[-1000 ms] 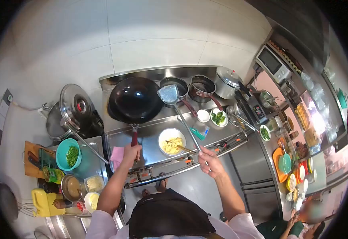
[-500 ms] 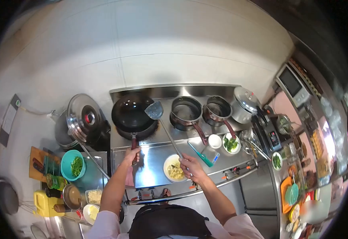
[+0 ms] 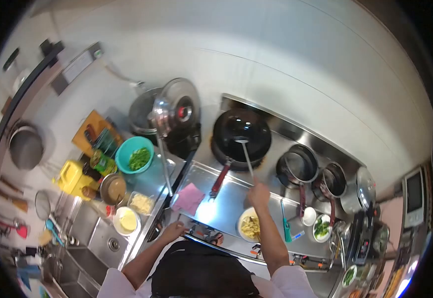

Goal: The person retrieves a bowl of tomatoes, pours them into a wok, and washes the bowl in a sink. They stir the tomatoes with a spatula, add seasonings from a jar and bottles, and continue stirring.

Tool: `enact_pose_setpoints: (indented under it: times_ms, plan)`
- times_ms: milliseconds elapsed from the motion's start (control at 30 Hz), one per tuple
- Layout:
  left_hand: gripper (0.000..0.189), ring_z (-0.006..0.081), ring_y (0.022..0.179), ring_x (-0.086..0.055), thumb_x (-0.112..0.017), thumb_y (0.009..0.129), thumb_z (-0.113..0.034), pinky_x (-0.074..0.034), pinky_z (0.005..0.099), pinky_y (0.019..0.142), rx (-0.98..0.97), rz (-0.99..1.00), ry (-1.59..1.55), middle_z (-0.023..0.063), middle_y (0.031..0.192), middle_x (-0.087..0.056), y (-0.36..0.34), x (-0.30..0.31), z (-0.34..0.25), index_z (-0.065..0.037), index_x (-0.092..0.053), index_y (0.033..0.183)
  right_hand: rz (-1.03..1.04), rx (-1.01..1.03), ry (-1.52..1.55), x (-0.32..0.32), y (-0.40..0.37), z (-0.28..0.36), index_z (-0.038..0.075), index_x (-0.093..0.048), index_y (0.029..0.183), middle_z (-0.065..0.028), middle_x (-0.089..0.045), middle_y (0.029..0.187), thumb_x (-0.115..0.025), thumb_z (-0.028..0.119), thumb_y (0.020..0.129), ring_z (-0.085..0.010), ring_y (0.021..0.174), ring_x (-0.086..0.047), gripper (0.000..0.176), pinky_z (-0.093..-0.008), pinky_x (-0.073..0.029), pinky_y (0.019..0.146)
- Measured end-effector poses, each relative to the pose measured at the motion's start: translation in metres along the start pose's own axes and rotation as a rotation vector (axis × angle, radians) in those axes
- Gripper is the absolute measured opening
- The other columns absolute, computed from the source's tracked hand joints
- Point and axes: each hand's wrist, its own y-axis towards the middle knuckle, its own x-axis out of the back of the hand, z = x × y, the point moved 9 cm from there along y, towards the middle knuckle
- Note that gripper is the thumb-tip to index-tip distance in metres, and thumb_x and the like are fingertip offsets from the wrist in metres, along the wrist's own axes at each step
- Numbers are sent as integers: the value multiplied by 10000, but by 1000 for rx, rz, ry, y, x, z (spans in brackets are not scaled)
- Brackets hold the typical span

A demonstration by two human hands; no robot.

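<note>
In my right hand (image 3: 259, 195) is the long handle of a wok spatula (image 3: 247, 157), its metal head down in the black wok (image 3: 240, 124). The wok sits on the left burner, with its dark red handle (image 3: 220, 180) pointing toward me and nobody holding it. My left hand (image 3: 173, 231) is low at the stove's front left corner, close to the control knobs (image 3: 206, 233). Its fingers are bent together; whatever they grip is too small to make out. A pink cloth (image 3: 189, 198) lies just beyond it. Near my right forearm stands a white bowl of yellowish food (image 3: 249, 226).
Two saucepans (image 3: 297, 164) stand right of the wok, with a green lighter (image 3: 287, 228) and a plate of greens (image 3: 321, 227) before them. Leftward are a lidded pot (image 3: 176, 107), a teal bowl of chopped greens (image 3: 136, 155), a yellow jug (image 3: 72, 179) and a sink (image 3: 102, 243).
My left hand has let go of the wok handle and moved down to the stove front. The spatula head has gone from above the wok's right side into it. My view has turned left.
</note>
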Motion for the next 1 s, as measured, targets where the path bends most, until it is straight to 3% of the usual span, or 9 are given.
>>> enact_pose_setpoints:
  times_ms: [167, 233, 333, 467, 567, 700, 800, 900, 1000]
  plan:
    - [434, 257, 863, -689, -581, 883, -348, -514, 368, 776, 250, -52, 69, 145, 922, -714, -99, 41, 35, -31, -594, 1180, 10, 114, 112, -15, -4, 21, 65, -572, 1282, -244, -661, 853, -610, 234, 830, -412, 777, -648, 484, -492, -505, 700]
    - [436, 275, 887, -684, -586, 880, -347, -509, 375, 800, 226, -79, 26, 151, 922, -711, -108, 48, 49, -27, -591, 1176, -73, 217, 126, -22, -13, 13, 28, -549, 1305, -193, -670, 801, -590, 241, 878, -317, 648, -647, 479, -421, -504, 585]
    - [427, 288, 889, -682, -579, 878, -334, -506, 381, 806, 179, -136, 52, 157, 931, -709, -105, 57, 53, -26, -591, 1172, -54, -49, 396, -21, -35, -23, 66, -536, 1336, -193, -686, 824, -547, 266, 920, -319, 708, -669, 462, -425, -517, 657]
    - [412, 275, 854, -683, -583, 864, -306, -515, 364, 790, 93, -106, 33, 152, 927, -703, -92, 62, 57, -40, -587, 1179, -115, -188, 572, 32, -108, -2, -17, -545, 1300, -167, -698, 811, -536, 220, 928, -199, 620, -638, 441, -347, -510, 589]
    - [402, 250, 807, -683, -591, 855, -268, -524, 347, 760, -3, 19, -21, 134, 907, -697, -57, 36, 68, -46, -574, 1189, -107, -123, 502, 10, -139, -51, -24, -535, 1304, -105, -669, 779, -549, 230, 943, -122, 552, -608, 441, -269, -479, 472]
    - [367, 235, 828, -683, -621, 848, -231, -529, 358, 754, -95, 152, 4, 131, 917, -693, -25, 9, 67, -58, -585, 1170, -181, -163, 297, 44, -213, -44, -17, -563, 1272, -127, -681, 746, -565, 192, 915, -150, 577, -633, 415, -311, -514, 572]
    - [351, 237, 880, -676, -624, 857, -231, -523, 364, 782, -35, 414, 50, 134, 962, -687, -13, -21, 60, -63, -592, 1163, -177, -257, 300, 61, -264, -48, 1, -569, 1274, -125, -681, 741, -562, 182, 910, -160, 580, -637, 406, -315, -517, 594]
    - [346, 168, 767, -643, -620, 876, -160, -517, 320, 712, -306, 345, 150, 108, 873, -673, -15, -30, 15, 13, -575, 1172, -208, -343, 347, 60, -313, -68, 2, -568, 1280, -125, -682, 746, -556, 179, 911, -165, 581, -638, 410, -310, -516, 597]
    - [340, 207, 792, -661, -624, 875, -209, -512, 339, 736, -231, 460, 192, 123, 897, -677, -15, -45, -17, -32, -588, 1162, -227, -418, 363, 55, -356, -90, -1, -568, 1280, -131, -684, 753, -554, 175, 910, -166, 586, -642, 410, -310, -523, 603]
